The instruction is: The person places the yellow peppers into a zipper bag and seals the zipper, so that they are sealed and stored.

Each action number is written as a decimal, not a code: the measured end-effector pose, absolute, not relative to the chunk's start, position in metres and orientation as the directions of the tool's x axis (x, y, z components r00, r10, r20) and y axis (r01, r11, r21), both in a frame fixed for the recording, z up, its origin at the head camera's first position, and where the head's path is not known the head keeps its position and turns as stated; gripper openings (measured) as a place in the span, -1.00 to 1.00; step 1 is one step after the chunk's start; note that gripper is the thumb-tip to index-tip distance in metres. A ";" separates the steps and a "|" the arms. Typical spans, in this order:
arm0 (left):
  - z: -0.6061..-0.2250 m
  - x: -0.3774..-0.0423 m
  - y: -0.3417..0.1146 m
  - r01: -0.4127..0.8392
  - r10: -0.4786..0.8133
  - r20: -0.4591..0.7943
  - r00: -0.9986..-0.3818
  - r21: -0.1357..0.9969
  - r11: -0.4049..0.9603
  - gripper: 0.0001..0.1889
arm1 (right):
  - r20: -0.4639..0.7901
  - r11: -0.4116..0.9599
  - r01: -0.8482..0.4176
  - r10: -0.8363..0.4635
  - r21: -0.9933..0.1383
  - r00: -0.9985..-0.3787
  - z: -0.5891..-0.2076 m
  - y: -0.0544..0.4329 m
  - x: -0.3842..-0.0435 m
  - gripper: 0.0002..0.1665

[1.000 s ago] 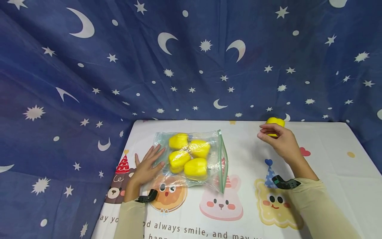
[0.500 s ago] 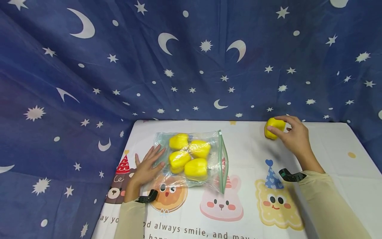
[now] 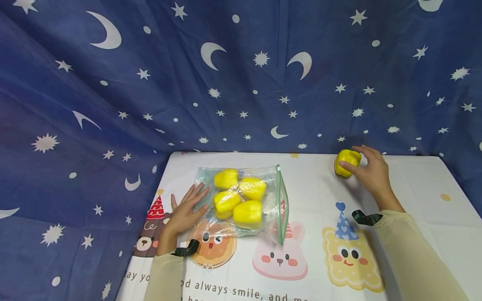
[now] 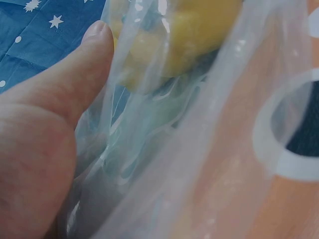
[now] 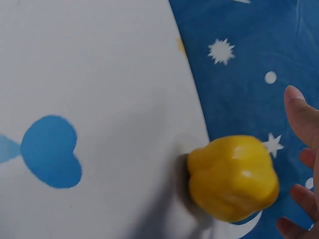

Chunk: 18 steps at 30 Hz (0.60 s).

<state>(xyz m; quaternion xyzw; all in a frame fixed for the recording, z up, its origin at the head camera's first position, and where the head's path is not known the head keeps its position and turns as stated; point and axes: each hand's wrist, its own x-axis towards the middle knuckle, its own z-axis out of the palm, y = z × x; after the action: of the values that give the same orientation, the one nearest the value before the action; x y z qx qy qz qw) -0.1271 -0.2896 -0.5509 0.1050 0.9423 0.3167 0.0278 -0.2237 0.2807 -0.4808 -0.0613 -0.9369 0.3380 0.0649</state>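
My left hand lies with spread fingers on the left end of a clear zip bag. Inside the bag are several yellow bell peppers; one of these peppers shows through the plastic in the left wrist view, beside my thumb. At the back right of the table stands a single yellow bell pepper. My right hand is just right of it, and its thumb overlaps the pepper in the head view. In the right wrist view the fingers are spread and apart from the pepper.
The bag's green zip edge faces right, slightly parted. Under everything is a white tablecloth printed with cartoon figures and lettering. A blue curtain with moons and stars rises right behind the table's back edge and along the left.
My right hand has moved right from in front of the single pepper to its right side, so more of the pepper shows. The left hand and bag stay put.
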 end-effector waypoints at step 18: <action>-0.551 -0.127 -0.290 0.187 0.221 0.018 -0.975 0.600 0.778 -0.37 | -0.011 0.764 0.149 0.183 -0.628 -0.983 -0.510 0.283 -0.234 0.12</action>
<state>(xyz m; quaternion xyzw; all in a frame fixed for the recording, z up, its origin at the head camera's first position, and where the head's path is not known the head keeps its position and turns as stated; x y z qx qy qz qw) -0.1270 -0.2905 -0.5505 0.1081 0.9424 0.3154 0.0265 -0.2344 0.2832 -0.5096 -0.0883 -0.9388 0.3319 0.0251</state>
